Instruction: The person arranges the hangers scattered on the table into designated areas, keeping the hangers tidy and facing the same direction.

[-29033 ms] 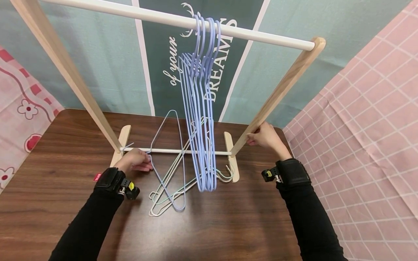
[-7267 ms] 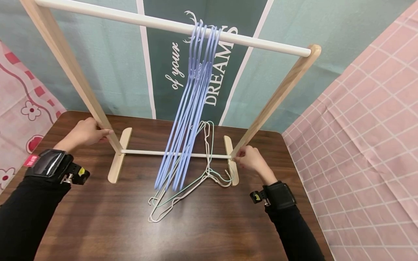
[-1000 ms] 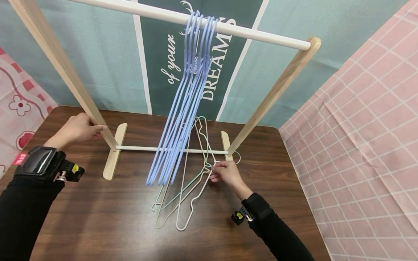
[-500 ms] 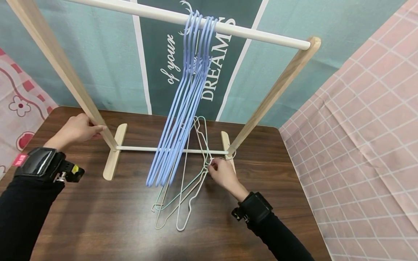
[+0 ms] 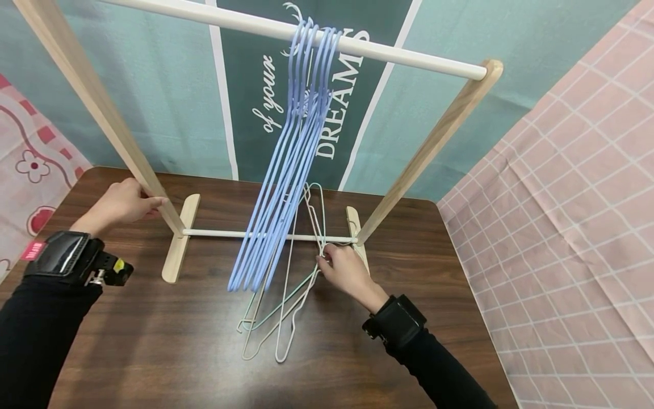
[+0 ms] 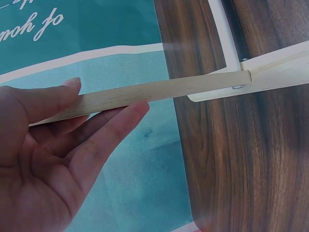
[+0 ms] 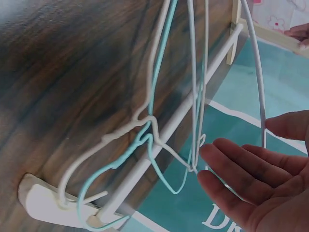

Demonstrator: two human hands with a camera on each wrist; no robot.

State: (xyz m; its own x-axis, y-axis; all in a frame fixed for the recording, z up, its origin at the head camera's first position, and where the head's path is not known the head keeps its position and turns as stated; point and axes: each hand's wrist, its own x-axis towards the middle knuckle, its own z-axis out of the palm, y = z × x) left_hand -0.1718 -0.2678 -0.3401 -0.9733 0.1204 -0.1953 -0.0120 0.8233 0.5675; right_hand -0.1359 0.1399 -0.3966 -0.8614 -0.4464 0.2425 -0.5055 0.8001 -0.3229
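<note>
The white hanger (image 5: 287, 272) is lying just L of the R hand (image 5: 349, 275), over the loose pile on the counter (image 5: 153, 341); whether it's touching wood there I can't tell. Its long straight side is running approx. front to back, from near the person's side toward the backdrop, passing over the lower bar (image 5: 225, 233); its neck end is pointing R, at the R hand. That's def. the nearer of the two hands. The blue hangers (image 5: 293, 170) are hanging from the top rail (image 5: 409, 57), above and a bit L of it.

R hand: thumb and fingers are sitting narrow either side of the wire, pinching it afaict, w/ the fingers fairly straight in the wrist view. The cream hanger (image 7: 120, 129) and mint hanger (image 7: 126, 155) are lying close by, hooks near the rack's R foot.

L hand (image 5: 122, 201), well apart from all that, is gripping the L upright (image 5: 97, 113) low down, thumb on one side, fingers on the other, gap only as wide as the wood.
</note>
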